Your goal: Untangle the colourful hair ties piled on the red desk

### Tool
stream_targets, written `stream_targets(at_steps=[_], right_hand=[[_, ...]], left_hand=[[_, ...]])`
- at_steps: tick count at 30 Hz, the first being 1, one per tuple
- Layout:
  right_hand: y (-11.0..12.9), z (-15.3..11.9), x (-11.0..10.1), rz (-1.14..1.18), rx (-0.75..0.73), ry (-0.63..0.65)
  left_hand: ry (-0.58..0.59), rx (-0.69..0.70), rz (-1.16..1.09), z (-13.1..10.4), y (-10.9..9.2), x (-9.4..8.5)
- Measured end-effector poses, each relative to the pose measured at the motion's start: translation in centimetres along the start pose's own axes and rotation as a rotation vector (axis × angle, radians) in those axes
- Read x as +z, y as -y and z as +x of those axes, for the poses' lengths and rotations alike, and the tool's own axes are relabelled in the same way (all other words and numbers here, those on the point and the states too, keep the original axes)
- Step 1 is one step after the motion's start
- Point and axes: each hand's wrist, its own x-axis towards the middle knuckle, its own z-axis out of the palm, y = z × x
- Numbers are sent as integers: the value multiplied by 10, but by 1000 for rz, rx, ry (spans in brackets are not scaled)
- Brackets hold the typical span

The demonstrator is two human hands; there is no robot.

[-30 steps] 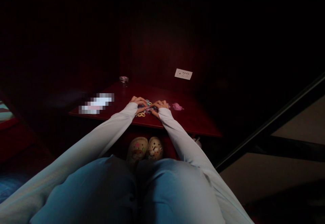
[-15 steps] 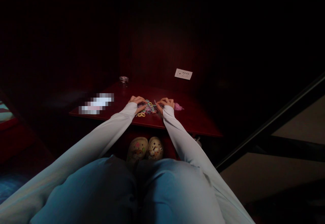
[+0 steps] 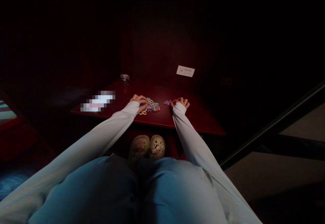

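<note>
A mixed heap of small pastel hair ties [image 3: 153, 106], in yellow, green, pink and purple, lies on the dark red tabletop [image 3: 157, 90]. My left hand [image 3: 139, 100] rests at the heap's left side, its fingers stretched over the edge and the thumb apart below. To the right is a smaller bunch of purple-pink hair ties [image 3: 167, 102]. The thumb and forefinger of my right hand [image 3: 180, 102] come together at that bunch's right end, while the other fingers curve outward. Whatever sits between those fingertips is too small to make out.
A clear lidded jar [image 3: 125, 78] stands at the back left. A blurred-out bright flat item [image 3: 98, 101] lies near the left edge. The back panel carries a white socket plate [image 3: 185, 71]. Below the table edge are clogs [image 3: 156, 146] on my feet.
My right hand has moved right, from the mixed heap to the far side of the purple-pink bunch, uncovering both. My left hand has stayed by the heap. The view has shifted slightly.
</note>
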Motion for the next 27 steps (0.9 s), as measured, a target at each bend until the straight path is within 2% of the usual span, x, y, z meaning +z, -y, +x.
stream_targets(at_steps=[9, 12, 16, 20, 27], right_hand=[[5, -8, -5, 95, -105, -25], [18, -17, -10, 149, -255, -25], [43, -33, -14, 254, -475, 62], [58, -43, -9, 306, -499, 114], [58, -43, -2, 246, -489, 143]], left_hand=[[10, 27, -53, -1, -2, -5], [-1, 37, -62, -1, -2, -4], [13, 41, -42, 0, 0, -3], [26, 23, -19, -1, 1, -3], [45, 9, -9, -2, 1, -3]])
